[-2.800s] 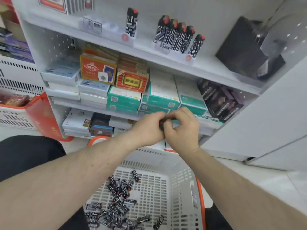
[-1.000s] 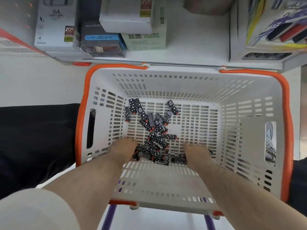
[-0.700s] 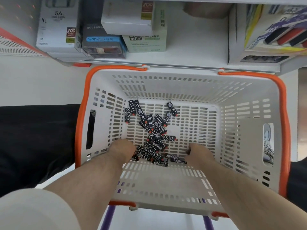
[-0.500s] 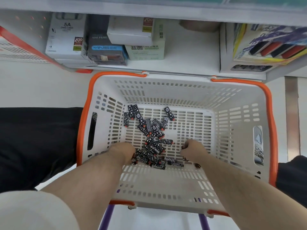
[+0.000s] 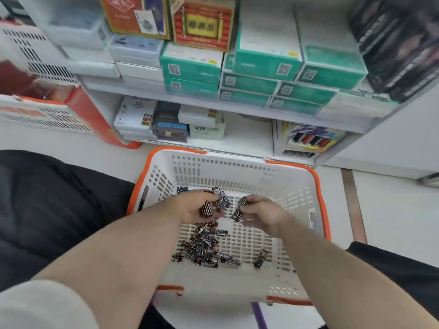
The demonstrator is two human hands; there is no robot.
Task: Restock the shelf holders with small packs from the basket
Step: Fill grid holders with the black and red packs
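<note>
Shelves of boxed stock (image 5: 261, 74) now loom above the basket (image 5: 318, 186) as left hand (image 5: 197, 207) and right hand (image 5: 261, 213), lifted from the pile (image 5: 204, 248), pinch small packs (image 5: 222, 201) for restocking.

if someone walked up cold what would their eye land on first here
First, the white slotted plastic basket with the orange rim at centre, a heap of small black patterned packs on its floor. Above the heap, the left hand grips several packs and the right hand pinches one. Behind, the white shelf carries stacked teal and white boxes.
</note>
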